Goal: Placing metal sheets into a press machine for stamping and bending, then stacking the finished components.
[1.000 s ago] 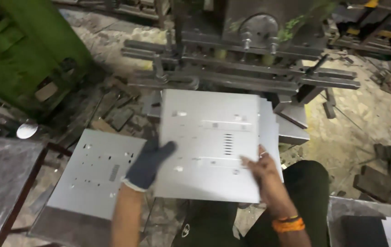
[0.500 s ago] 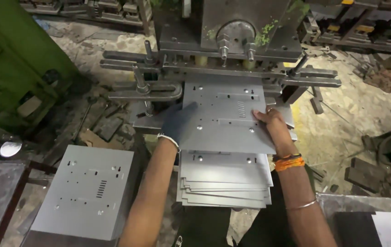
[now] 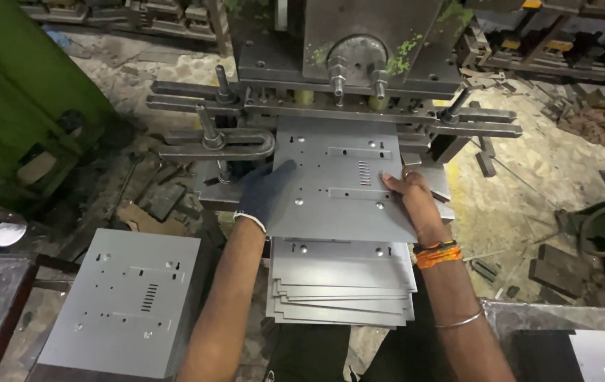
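Sheet metal panel (image 3: 338, 184) lies flat, its far edge at the press die (image 3: 345, 106), straight ahead of both hands. Gloved left hand (image 3: 265, 192) presses its left edge; bare right hand (image 3: 410, 194) grips the right edge, equally near, above 1 stack of panels (image 3: 341, 290).
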